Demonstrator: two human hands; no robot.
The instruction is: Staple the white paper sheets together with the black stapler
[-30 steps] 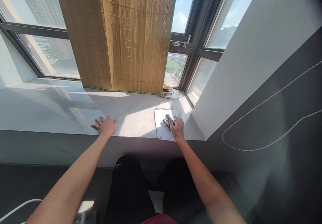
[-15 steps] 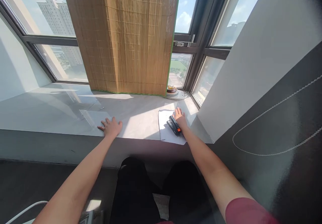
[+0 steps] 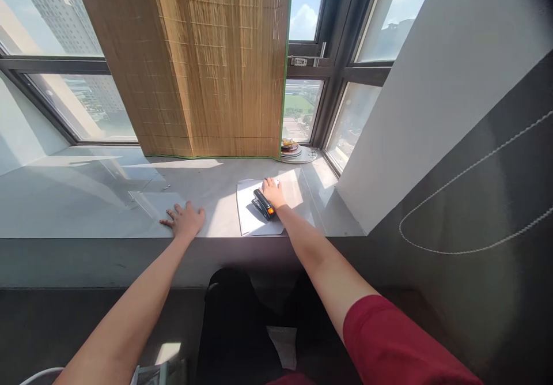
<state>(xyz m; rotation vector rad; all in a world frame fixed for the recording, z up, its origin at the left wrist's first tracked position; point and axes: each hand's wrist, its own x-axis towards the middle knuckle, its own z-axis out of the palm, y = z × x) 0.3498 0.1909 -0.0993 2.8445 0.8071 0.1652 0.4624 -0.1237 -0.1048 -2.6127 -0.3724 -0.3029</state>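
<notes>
A black stapler (image 3: 263, 204) with an orange patch lies on white paper (image 3: 248, 223) on the window sill (image 3: 222, 200). My right hand (image 3: 273, 192) rests on the paper just right of the stapler, fingers stretched forward; whether it touches the stapler I cannot tell. Part of the sheet is hidden under that hand and forearm. Farther left, my left hand (image 3: 185, 221) lies flat on the sill near its front edge, fingers spread and holding nothing.
A bamboo blind (image 3: 216, 74) hangs before the window, its lower edge at the sill. Stacked plates (image 3: 291, 152) stand in the far right corner. On the right, a beaded cord (image 3: 449, 252) loops down beside the wall. My knees (image 3: 228, 293) are below the sill's front edge.
My right hand has slid left across the sill, and the paper with the stapler on it has moved left too. My left hand stays flat in place. The view has shifted a little.
</notes>
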